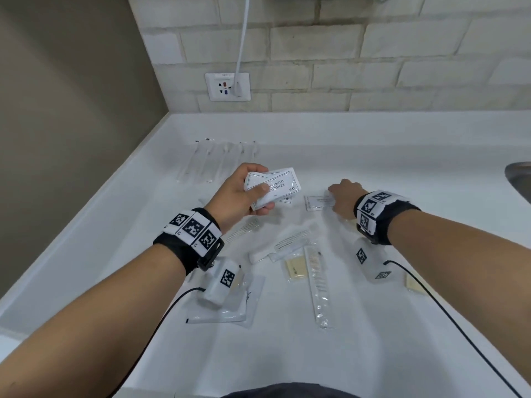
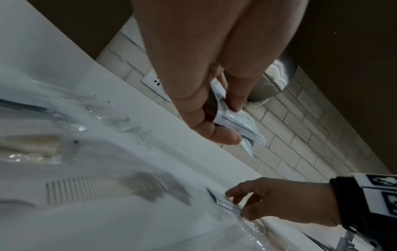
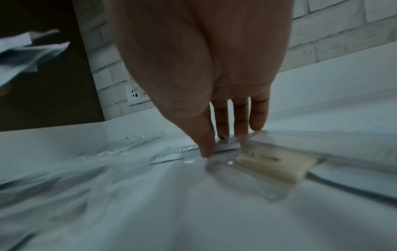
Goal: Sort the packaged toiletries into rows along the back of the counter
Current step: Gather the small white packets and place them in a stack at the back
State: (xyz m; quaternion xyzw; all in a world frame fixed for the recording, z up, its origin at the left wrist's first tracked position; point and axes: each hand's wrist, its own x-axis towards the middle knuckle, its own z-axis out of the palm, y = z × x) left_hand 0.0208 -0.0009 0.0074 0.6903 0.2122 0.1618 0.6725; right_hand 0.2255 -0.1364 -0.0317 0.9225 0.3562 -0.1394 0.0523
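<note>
Head: left hand (image 1: 244, 193) grips stacked sachets (image 1: 273, 186) above the tabletop (image 1: 373, 145); right hand (image 1: 344, 201) reaches a flat sachet (image 1: 317, 203). Best slide it free before lifting.
Left wrist: right fingers (image 2: 233, 193) straight, touching that sachet.
Right wrist: only here, fingers (image 3: 207, 144) press the sachet edge; soap (image 3: 277, 163) just beside.

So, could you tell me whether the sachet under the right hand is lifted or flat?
Flat: the sachet lies on the counter, right hand fingertips touching it.

On the desk (image 1: 373, 145): three combs (image 1: 317, 280), two soaps (image 1: 296, 268), about six toothbrushes (image 1: 218, 159) in a row, one flat sachet (image 1: 319, 203).
</note>
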